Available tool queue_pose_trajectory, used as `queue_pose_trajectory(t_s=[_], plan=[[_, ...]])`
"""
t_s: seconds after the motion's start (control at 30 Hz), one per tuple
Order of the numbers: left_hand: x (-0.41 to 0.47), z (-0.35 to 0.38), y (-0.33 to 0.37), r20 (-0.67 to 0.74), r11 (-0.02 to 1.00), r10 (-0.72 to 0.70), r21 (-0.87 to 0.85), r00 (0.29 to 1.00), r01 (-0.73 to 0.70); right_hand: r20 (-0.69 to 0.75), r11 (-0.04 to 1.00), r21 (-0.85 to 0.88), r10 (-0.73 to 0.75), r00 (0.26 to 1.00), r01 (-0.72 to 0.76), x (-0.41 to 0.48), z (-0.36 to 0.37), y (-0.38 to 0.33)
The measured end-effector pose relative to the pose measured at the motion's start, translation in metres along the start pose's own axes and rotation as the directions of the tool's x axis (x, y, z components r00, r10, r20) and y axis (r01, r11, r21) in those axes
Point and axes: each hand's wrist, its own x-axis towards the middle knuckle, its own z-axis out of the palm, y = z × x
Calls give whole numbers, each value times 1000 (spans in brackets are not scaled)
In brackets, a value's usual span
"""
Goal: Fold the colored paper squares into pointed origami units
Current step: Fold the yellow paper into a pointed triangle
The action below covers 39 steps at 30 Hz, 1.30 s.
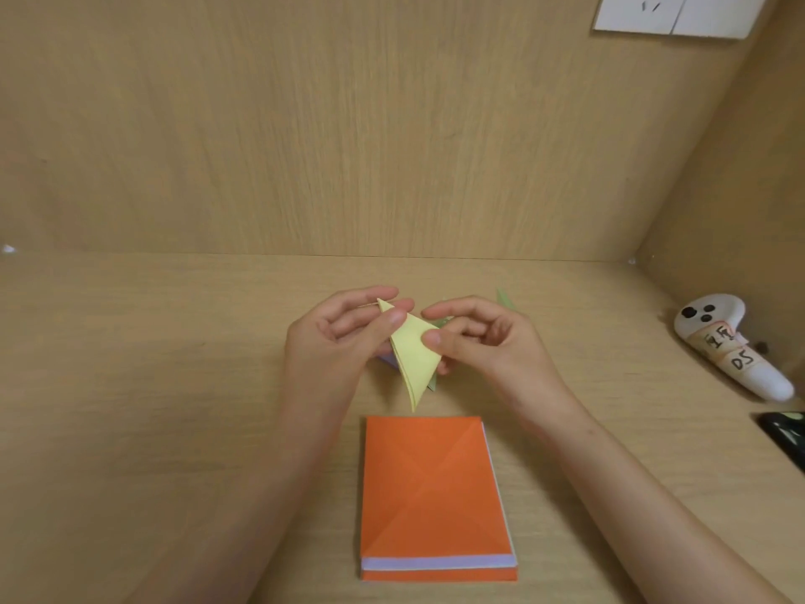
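- Yellow folded paper (pixel 414 359): pointed triangular form, held clear of the wooden desk (pixel 152 385) at centre, between both hands; long tip directed toward the near side, ending just far of the paper stack.
- Left hand (pixel 335 346): thumb and fingertips clamped on the far upper tip of the yellow folded paper.
- Right hand (pixel 488 342): thumb and forefinger pinched on the right corner of the same paper; remaining fingers curled inward.
- Paper stack (pixel 431 486): flat on the desk, near of both hands; orange top sheet crossed by diagonal creases; lilac and white layers exposed along the near edge.
- Green paper pieces (pixel 504 298): on the desk just far of the right hand, largely hidden; form not discernible.
- Purple paper (pixel 387 361): thin sliver under the left hand, mostly covered.
- White controller (pixel 732 346): lying at the right beside the side panel, with a taped handwritten label.
- Dark object (pixel 784 429): at the right edge, cut off by the frame.
- White wall plate (pixel 679 13): far upper right.
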Motion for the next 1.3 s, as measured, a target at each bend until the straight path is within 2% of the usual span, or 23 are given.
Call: queue_pose_trajectory(t_s=[0.23, 0.63, 0.8, 1.07, 1.2, 1.3], plan=[[-2, 2, -2, -22, 1000, 8, -21, 1000, -9, -37, 994, 54, 97, 995, -95, -4, 4, 0], [-3, 5, -3, -27, 997, -22, -71, 999, 20, -111, 992, 81, 109, 988, -100, -2, 0, -1], [-3, 6, -4, -55, 996, -25, -88, 998, 20, -78, 987, 96, 138, 987, -130, -3, 1, -1], [-4, 8, -5, -49, 991, -63, -125, 997, 57, -106, 982, 120, 156, 982, -143, -1, 0, 2], [-4, 6, -4, -85, 991, -37, -129, 996, 26, -66, 976, 142, 175, 982, -164, -2, -1, 0], [-4, 5, -4, -87, 991, -34, -133, 996, 22, -97, 980, 155, 139, 985, -123, -1, -2, -2]])
